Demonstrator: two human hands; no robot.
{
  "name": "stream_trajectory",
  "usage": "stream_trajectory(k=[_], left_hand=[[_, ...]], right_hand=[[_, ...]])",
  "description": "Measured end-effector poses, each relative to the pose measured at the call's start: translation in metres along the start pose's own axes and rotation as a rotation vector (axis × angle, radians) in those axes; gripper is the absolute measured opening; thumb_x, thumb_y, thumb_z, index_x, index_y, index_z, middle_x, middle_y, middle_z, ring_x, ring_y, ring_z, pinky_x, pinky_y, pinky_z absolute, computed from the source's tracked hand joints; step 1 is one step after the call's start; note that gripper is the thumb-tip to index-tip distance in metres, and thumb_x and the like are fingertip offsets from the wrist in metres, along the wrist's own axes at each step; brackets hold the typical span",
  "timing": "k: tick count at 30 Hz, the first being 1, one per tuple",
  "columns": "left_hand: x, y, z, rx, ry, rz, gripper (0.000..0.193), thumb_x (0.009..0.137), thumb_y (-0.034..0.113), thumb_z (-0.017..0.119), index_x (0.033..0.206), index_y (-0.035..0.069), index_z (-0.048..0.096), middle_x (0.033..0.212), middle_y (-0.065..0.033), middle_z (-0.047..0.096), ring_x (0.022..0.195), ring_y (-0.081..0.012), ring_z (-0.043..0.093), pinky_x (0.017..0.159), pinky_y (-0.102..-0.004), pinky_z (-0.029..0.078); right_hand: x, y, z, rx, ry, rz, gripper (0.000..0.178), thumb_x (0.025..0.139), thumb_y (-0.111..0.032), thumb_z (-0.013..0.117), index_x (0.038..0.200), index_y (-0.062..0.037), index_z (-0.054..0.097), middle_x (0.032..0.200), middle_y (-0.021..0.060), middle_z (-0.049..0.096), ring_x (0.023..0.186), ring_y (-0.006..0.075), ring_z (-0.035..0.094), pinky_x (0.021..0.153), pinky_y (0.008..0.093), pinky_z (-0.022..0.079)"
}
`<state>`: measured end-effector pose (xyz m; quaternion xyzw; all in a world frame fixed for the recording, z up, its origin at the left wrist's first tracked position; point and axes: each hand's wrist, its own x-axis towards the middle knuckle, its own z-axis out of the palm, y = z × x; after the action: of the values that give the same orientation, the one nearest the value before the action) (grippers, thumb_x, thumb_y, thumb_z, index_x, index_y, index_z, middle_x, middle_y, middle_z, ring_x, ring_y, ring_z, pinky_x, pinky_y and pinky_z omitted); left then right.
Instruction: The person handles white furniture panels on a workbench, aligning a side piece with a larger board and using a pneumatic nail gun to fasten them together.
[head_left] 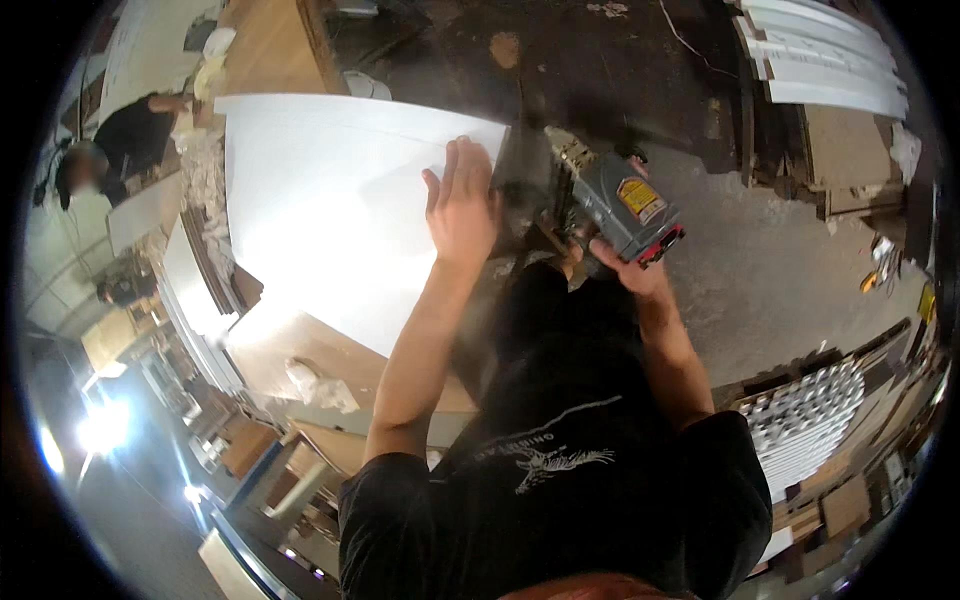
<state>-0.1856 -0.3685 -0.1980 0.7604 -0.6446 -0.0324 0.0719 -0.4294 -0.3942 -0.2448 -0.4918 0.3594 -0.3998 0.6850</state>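
Left hand (464,210) palm-down on the white panel (320,200), fingers extended — thumb held apart — near the panel's right edge, right hand (634,277) holding a grey power tool (622,208), right of the panel, above grey floor (745,260)

The grey power tool (625,205) hides part of the right hand (640,280), a co-worker's head (83,170) at left is blurred — and the white strips (830,55) are cut by the top edge.
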Motion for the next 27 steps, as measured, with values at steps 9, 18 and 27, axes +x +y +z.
stream_trajectory(k=[9, 18, 27], left_hand=[[0.048, -0.013, 0.015, 0.035, 0.051, -0.05, 0.063, 0.082, 0.006, 0.075, 0.139, 0.003, 0.05, 0.151, -0.0141, 0.049, 0.14, -0.0336, 0.046, 0.109, -0.0611, 0.042], [0.058, -0.01, 0.018, 0.008, 0.034, -0.002, 0.068, 0.075, 0.002, 0.078, 0.138, 0.003, 0.052, 0.145, -0.0155, 0.051, 0.136, -0.0347, 0.048, 0.107, -0.0452, 0.048], [0.066, -0.012, 0.021, 0.076, 0.057, 0.089, 0.064, 0.07, 0.002, 0.083, 0.13, 0.001, 0.058, 0.137, -0.0176, 0.058, 0.128, -0.0365, 0.057, 0.098, -0.0413, 0.054]], right_hand=[[-0.016, 0.049, 0.046, 0.368, 0.078, 0.036, 0.099, 0.073, -0.009, 0.083, 0.155, -0.0026, 0.028, 0.135, 0.0091, 0.056, 0.115, 0.0182, 0.057, 0.099, 0.0356, 0.047], [0.047, 0.084, 0.049, 0.23, 0.066, -0.142, 0.097, 0.068, -0.011, 0.087, 0.151, -0.0038, 0.037, 0.143, 0.0106, 0.053, 0.129, 0.0203, 0.051, 0.112, 0.037, 0.04], [0.063, 0.102, 0.055, 0.309, 0.043, -0.218, 0.095, 0.067, -0.008, 0.086, 0.15, -0.0033, 0.04, 0.146, 0.0119, 0.051, 0.132, 0.0215, 0.051, 0.112, 0.0361, 0.041]])
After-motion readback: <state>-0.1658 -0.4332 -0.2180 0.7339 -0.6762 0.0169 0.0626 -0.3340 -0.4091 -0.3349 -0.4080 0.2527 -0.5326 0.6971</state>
